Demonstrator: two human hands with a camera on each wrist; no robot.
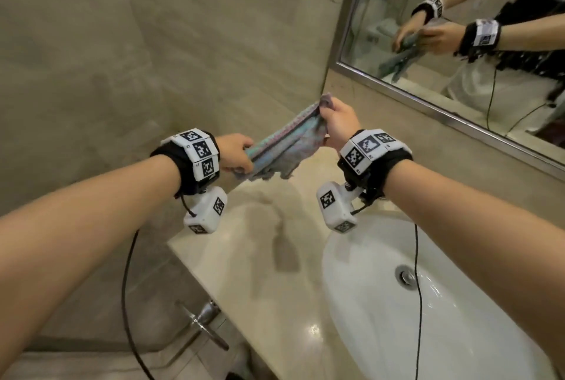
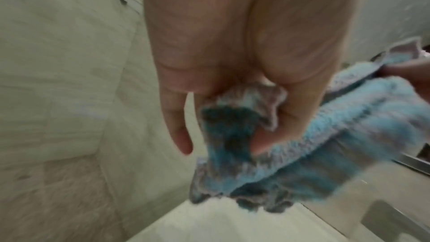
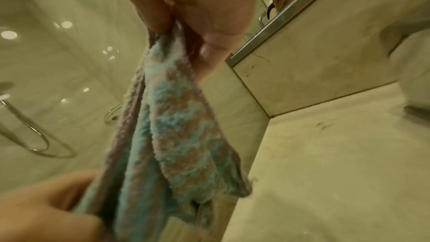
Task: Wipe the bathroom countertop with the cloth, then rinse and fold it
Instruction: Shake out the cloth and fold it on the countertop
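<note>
**Cloth stretched between both hands above the counter**

Forearms reach in from the bottom of our head view, and at their ends we hold the work. Our left hand [image 1: 235,151] is curled around the near end of the cloth [image 1: 284,147], thumb and fingers clamped on the bunched fabric. Our right hand [image 1: 339,122] pinches the far end, raised a little higher. Between them the cloth hangs in a loose doubled band, clear of the counter [image 1: 253,257] below and left of the sink [image 1: 382,318].

We judge this to be the folding stage, or a shake-out just before it. The counter looks wiped and shows faint streaks; the sink basin glistens with water, which suits a rinse already done, though we cannot confirm it. A neat fold is not yet made, and the cloth has yet to be set down.

Both wrist views are blurred. The tap is out of frame, the mirror [image 1: 458,43] is cut off at the right, and we cannot tell whether the cloth is wet.
</note>
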